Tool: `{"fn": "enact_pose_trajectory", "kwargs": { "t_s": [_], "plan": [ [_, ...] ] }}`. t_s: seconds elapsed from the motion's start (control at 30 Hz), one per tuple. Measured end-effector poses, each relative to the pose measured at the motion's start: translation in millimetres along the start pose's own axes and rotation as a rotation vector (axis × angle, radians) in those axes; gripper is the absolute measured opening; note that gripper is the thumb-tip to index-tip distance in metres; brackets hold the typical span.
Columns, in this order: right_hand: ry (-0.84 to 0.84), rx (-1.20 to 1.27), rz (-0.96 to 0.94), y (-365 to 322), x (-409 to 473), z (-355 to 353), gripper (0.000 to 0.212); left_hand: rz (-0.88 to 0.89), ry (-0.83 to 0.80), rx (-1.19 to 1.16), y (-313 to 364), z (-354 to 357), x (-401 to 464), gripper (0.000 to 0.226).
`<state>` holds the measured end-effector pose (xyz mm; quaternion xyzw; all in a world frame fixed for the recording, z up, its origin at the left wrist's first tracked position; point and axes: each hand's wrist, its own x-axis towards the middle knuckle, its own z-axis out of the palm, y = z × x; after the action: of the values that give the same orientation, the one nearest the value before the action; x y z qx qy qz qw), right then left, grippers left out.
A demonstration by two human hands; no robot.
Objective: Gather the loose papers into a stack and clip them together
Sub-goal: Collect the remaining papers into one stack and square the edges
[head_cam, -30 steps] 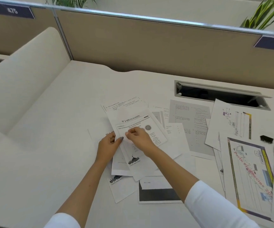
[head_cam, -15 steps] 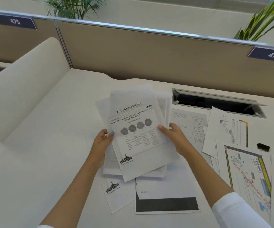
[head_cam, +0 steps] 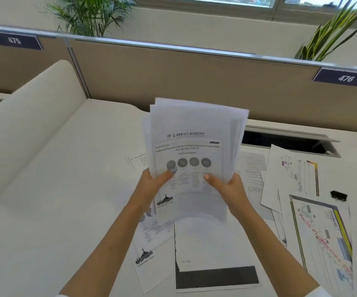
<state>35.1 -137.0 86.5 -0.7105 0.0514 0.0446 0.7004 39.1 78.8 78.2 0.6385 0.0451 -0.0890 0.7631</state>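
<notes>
Gathering step, part done. Sheaf [head_cam: 194, 146] of several sheets lifted clear of desk [head_cam: 66, 189], held roughly upright and facing the camera, edges uneven at top and right. Left hand [head_cam: 151, 185] gripping the sheaf's lower left edge, thumb [head_cam: 170, 172] across the printed front, fingers hidden behind. Right hand [head_cam: 226, 189] gripping the lower right edge likewise, thumb laid on the front, fingers behind the sheets.

Still loose on the desk: sheet with logo [head_cam: 145, 258] below the left forearm; sheet with black band [head_cam: 214, 271] between the forearms; text page [head_cam: 252, 168] just right of the sheaf; diagram page [head_cam: 291, 174] further right; colour chart [head_cam: 323, 236] at the right edge, with at least 1 more sheet cut off by the frame beside it. Small part of 1 further sheet [head_cam: 136, 161] showing left of the sheaf.

Clip [head_cam: 338, 195], black, lying on the papers at right, well apart from both hands, untouched.

Judged next: squaring the sheaf by tapping its lower edge on the desk, or laying it onto the remaining sheets and collecting them. Calls for 1 hand freed while the other keeps a firm pinch, since thin sheets held upright tend to fan or slip. Clipping not yet due; clip within reach of the right hand.
</notes>
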Motion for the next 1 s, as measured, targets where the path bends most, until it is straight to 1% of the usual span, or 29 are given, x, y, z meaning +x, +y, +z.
{"fn": "enact_pose_trajectory", "kwargs": {
  "t_s": [0.07,0.17,0.23,0.33,0.43,0.53,0.6,0.67,0.7,0.77,0.83,0.87,0.93,1.0],
  "plan": [
    [-0.002,0.041,-0.082,-13.6,-3.9,-0.9,0.027,0.091,-0.040,0.000,16.1,9.4,-0.2,0.033],
    [0.028,0.061,-0.174,-23.6,-5.5,-5.8,0.029,0.187,-0.053,0.013,29.4,16.1,0.7,0.050],
    [0.028,0.070,-0.194,-25.3,-6.4,-8.5,0.028,0.217,-0.093,0.039,30.7,16.9,0.1,0.051],
    [0.031,0.042,-0.173,-18.4,-5.3,-10.8,0.030,0.170,-0.080,0.112,22.3,17.0,2.3,0.044],
    [0.098,-0.020,-0.142,-8.9,-2.0,-10.5,0.022,0.113,-0.029,0.174,9.3,16.6,4.8,0.031],
    [0.177,-0.077,-0.145,-8.0,0.8,-9.8,0.012,0.083,0.049,0.184,6.0,18.0,4.0,0.021],
    [0.216,-0.093,-0.164,-9.8,3.4,-11.5,0.009,0.067,0.073,0.178,4.3,16.1,6.2,0.024],
    [0.252,-0.111,-0.187,-9.0,8.0,-16.7,0.012,0.057,0.056,0.208,-4.3,7.5,9.0,0.035],
    [0.262,-0.121,-0.186,-7.9,10.9,-20.5,0.014,0.050,0.062,0.264,-11.5,1.9,10.9,0.041],
    [0.262,-0.152,-0.137,0.1,17.6,-29.0,0.021,-0.013,0.171,0.513,-32.2,-14.3,14.0,0.050],
    [0.226,-0.217,-0.051,16.0,24.7,-41.0,0.029,-0.183,0.296,0.852,-49.5,-30.1,11.9,0.059],
    [0.198,-0.261,0.004,26.7,27.8,-46.5,0.033,-0.267,0.323,0.982,-56.4,-37.4,8.1,0.064],
    [0.136,-0.347,0.096,48.0,28.9,-54.6,0.038,-0.339,0.330,1.131,-67.0,-49.4,0.3,0.070],
    [0.091,-0.397,0.156,67.1,26.7,-58.7,0.042,-0.327,0.342,1.198,-72.3,-57.3,-3.5,0.074]
  ]
}}
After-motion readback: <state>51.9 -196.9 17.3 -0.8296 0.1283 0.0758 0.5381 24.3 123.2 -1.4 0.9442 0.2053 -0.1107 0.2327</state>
